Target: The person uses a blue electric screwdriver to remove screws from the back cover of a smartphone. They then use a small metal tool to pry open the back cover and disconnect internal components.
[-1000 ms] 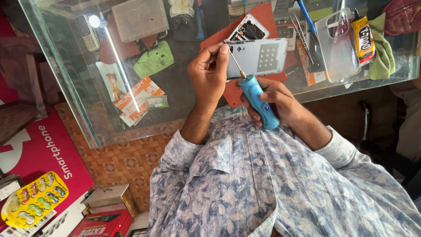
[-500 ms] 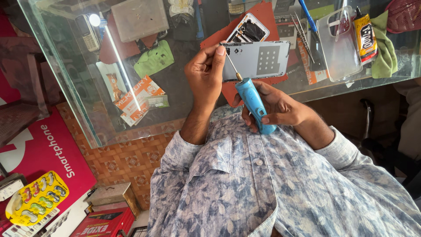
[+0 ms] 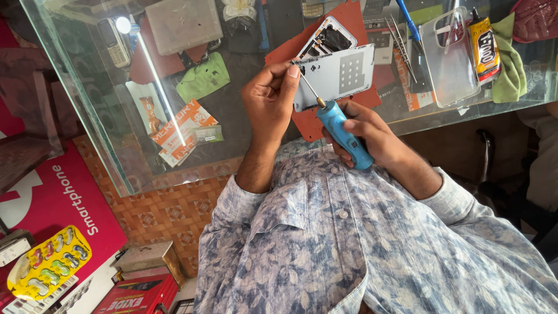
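My left hand (image 3: 270,102) grips the left edge of a silver phone back panel (image 3: 346,72), with thumb and forefinger pinched at the metal tip of a blue-handled screwdriver (image 3: 346,135). My right hand (image 3: 378,136) is closed around the screwdriver's handle, just below the panel. Its thin shaft slants up-left to the panel's edge. Behind the panel an opened phone body (image 3: 329,38) lies on a red mat (image 3: 308,125), all above a glass counter (image 3: 133,174).
On the counter to the right lie a clear phone case (image 3: 450,58), a yellow-and-black glue tube (image 3: 483,49), a green cloth (image 3: 511,72), tweezers (image 3: 401,40) and a blue tool (image 3: 410,20). A keypad phone (image 3: 113,40) sits at the left. On the floor are a yellow tray (image 3: 49,264) and red boxes (image 3: 139,293).
Both hands stay almost in place at the panel. The screwdriver handle has shifted slightly in my right hand while its tip remains at the panel's left edge.
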The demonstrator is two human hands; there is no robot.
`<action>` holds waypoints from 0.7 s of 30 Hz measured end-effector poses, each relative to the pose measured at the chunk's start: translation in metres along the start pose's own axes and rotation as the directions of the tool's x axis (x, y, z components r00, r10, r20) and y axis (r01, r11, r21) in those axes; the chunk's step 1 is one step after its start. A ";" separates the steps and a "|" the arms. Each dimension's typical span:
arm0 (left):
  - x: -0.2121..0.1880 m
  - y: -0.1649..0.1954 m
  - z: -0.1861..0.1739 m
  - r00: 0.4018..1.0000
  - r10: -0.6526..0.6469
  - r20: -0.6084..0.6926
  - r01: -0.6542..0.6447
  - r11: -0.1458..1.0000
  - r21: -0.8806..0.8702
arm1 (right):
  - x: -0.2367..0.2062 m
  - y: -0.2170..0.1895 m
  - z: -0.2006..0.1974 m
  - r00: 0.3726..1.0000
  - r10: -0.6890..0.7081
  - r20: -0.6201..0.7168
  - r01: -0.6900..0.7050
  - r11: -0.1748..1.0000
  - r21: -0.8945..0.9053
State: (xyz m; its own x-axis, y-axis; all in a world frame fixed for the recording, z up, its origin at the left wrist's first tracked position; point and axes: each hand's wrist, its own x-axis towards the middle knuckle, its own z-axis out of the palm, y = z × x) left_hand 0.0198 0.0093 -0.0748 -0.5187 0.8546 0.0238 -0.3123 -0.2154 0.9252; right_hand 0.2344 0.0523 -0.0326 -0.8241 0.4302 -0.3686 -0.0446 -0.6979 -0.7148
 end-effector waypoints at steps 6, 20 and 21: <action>-0.004 0.004 -0.003 0.999 -0.002 0.045 0.000 0.999 0.050 | -0.001 0.002 0.001 0.999 -0.012 -0.048 -0.002 0.954 -0.299; -0.021 -0.002 0.012 0.993 0.117 0.017 -0.117 0.993 0.007 | -0.002 -0.001 0.011 0.981 -0.187 -0.050 0.094 0.684 -0.724; -0.022 -0.003 0.013 0.993 0.121 0.011 -0.121 0.993 0.016 | -0.003 0.001 0.010 0.977 -0.206 -0.049 0.105 0.670 -0.735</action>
State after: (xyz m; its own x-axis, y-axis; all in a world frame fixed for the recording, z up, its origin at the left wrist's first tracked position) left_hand 0.0425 -0.0031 -0.0734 -0.5438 0.8275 0.1398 -0.2343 -0.3097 0.9215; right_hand 0.2307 0.0444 -0.0260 -0.7685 0.5925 -0.2416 0.2991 -0.0011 -0.9542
